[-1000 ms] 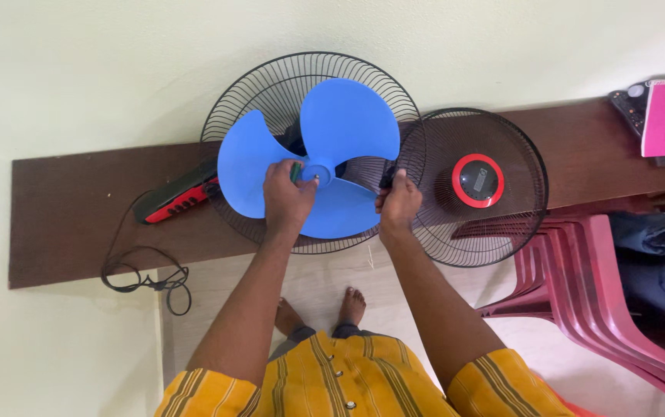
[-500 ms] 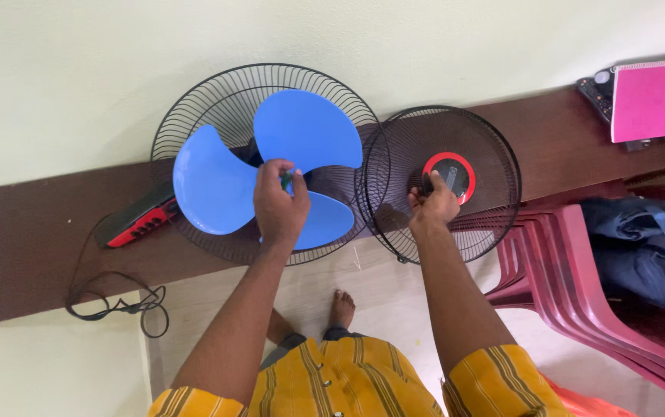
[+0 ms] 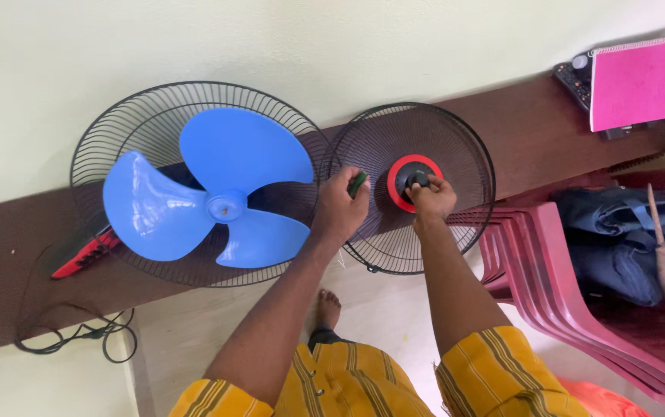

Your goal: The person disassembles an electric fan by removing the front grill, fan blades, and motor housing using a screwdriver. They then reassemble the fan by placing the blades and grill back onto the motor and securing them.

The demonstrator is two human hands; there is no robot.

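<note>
pale wall behind, and a long brown shelf (image 3: 533,139) runs along it. on the shelf lies a black wire guard (image 3: 456,147) with a red ring (image 3: 395,185) in its middle. the right hand (image 3: 431,197) is curled on the black knob inside the ring. the left hand (image 3: 338,207) is shut around a small green cap (image 3: 357,184) at the guard's left rim. just beside it, to the left, lies a second guard (image 3: 116,131) with a blue blade (image 3: 216,197) on it. a red and black tool (image 3: 85,253) and a black cord (image 3: 77,333) are farther left. a pink book (image 3: 641,81) sits far right, above stacked pink chairs (image 3: 548,262).
</note>
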